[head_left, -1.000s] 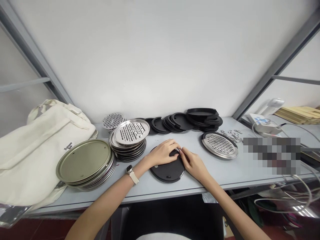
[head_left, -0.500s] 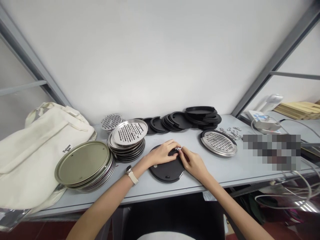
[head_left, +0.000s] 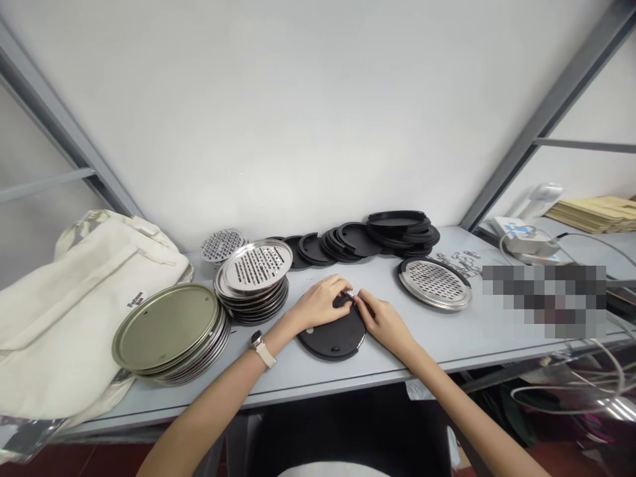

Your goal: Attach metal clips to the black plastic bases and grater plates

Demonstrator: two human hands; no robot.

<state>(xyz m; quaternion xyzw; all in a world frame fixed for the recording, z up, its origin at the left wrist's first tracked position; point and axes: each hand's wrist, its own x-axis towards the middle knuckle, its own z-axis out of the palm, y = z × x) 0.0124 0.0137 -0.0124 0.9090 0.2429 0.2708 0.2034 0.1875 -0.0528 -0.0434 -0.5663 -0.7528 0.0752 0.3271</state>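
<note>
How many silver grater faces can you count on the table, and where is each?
3: a small one at the back left, a larger one atop the stack in front of it, and a black-edged one on the right. More may be hidden in the piles.

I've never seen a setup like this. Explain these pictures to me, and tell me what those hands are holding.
No machine here: these are a person's two bare hands, and every picture comes from one camera worn on the head, looking forward and down. The left hand rests on a black disc. The right hand pinches a small metal piece near the disc's far edge; whether the left grips it too is hard to tell. On the table also lie stacked green plates, metal graters, black trays and, at right, a grater with a black rim.
</note>
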